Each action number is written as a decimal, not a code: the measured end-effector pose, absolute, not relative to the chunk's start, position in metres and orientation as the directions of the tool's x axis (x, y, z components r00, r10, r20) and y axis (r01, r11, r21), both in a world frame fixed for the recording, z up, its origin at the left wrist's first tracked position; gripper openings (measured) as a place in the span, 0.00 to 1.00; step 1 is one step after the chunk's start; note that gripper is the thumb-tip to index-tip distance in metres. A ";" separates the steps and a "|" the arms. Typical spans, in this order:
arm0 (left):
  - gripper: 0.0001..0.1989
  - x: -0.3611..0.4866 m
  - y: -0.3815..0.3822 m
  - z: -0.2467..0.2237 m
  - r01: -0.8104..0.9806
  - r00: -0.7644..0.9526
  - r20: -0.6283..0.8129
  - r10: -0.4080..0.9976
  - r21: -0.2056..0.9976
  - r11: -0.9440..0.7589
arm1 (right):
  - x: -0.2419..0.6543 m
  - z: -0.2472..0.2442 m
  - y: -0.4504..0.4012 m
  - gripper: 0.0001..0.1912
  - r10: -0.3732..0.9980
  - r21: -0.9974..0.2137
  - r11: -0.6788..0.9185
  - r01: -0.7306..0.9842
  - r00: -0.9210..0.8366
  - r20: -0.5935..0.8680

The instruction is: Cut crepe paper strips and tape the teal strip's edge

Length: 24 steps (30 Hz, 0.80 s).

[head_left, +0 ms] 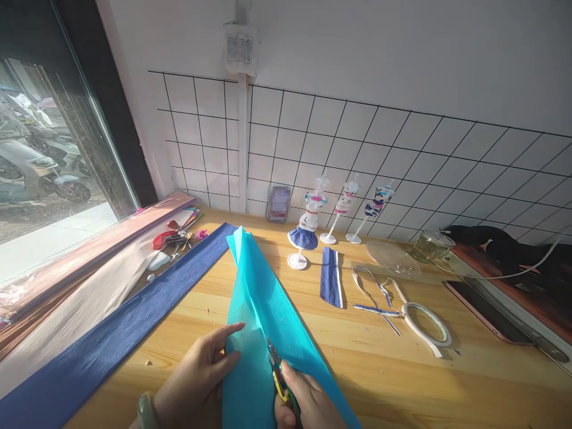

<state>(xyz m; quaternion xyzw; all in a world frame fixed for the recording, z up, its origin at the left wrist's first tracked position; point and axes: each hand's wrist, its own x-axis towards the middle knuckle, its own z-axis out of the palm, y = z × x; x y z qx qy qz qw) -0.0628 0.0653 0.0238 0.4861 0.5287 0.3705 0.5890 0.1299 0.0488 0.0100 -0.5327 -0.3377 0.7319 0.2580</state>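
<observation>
A long turquoise strip of crepe paper (250, 298) lies folded lengthwise on the wooden table in front of me, its far end bunched together. At its left edge is my left hand (203, 363), thumb and index finger on top of the paper, the other fingers curled and partly hidden. My right hand (306, 396) grips small scissors (277, 372) with yellow and green handles. Their pointed blades reach up over the paper near its middle fold. How far the blades have cut in, I cannot tell.
Dark blue crepe paper (134, 325) runs along the left, beside keys (181, 238) and a white earbud case (158, 260). Several mini dress forms stand at the back, the nearest (308, 220) in a blue skirt. Right: a blue strip (331, 277), tape roll (426, 325) and phone (487, 310).
</observation>
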 end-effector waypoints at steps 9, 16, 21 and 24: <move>0.37 -0.069 0.064 0.013 0.157 0.154 -0.286 0.946 0.952 0.262 | 0.120 0.010 0.056 0.19 0.709 -0.726 -0.681 -0.096 -0.335 -0.621; 0.33 -0.069 0.060 0.011 0.088 0.139 -0.280 0.950 0.959 0.270 | 0.116 0.014 0.059 0.16 0.703 -0.724 -0.685 -0.080 -0.332 -0.629; 0.32 -0.069 0.058 0.008 0.115 0.132 -0.251 0.959 0.965 0.237 | 0.115 0.014 0.060 0.15 0.702 -0.724 -0.686 -0.072 -0.329 -0.632; 0.31 -0.069 0.058 0.007 0.115 0.111 -0.239 0.965 0.967 0.226 | 0.116 0.016 0.060 0.16 0.702 -0.727 -0.684 -0.056 -0.318 -0.637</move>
